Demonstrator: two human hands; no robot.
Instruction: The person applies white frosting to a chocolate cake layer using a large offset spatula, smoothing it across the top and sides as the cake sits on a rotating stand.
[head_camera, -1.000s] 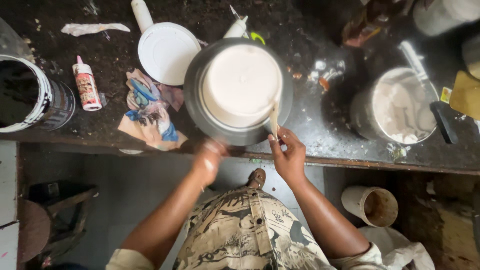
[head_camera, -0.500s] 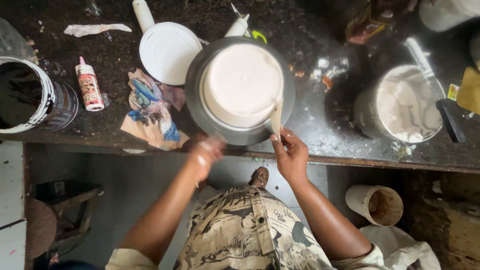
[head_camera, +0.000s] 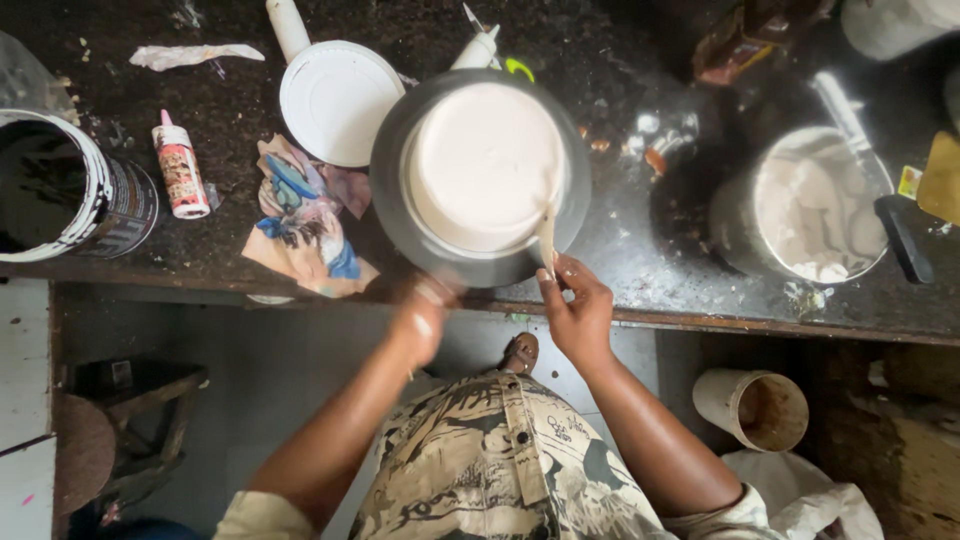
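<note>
- The right hand (head_camera: 578, 312), fingers pinched shut on a pale stick (head_camera: 546, 236), holds it at the near right edge of the white mixture in the grey bowl (head_camera: 392, 215), much where it stood a second ago.
- The left hand (head_camera: 424, 318), blurred with motion, is at the bowl's near rim; its grip cannot be told.
- The bowl sits at the front edge of the dark surface (head_camera: 640, 290), its position unchanged.
- Beside it: a white lid (head_camera: 338, 100), a glue bottle (head_camera: 180, 168), a black-lined bucket (head_camera: 110, 195) and a second pot of white paste (head_camera: 815, 205).
</note>
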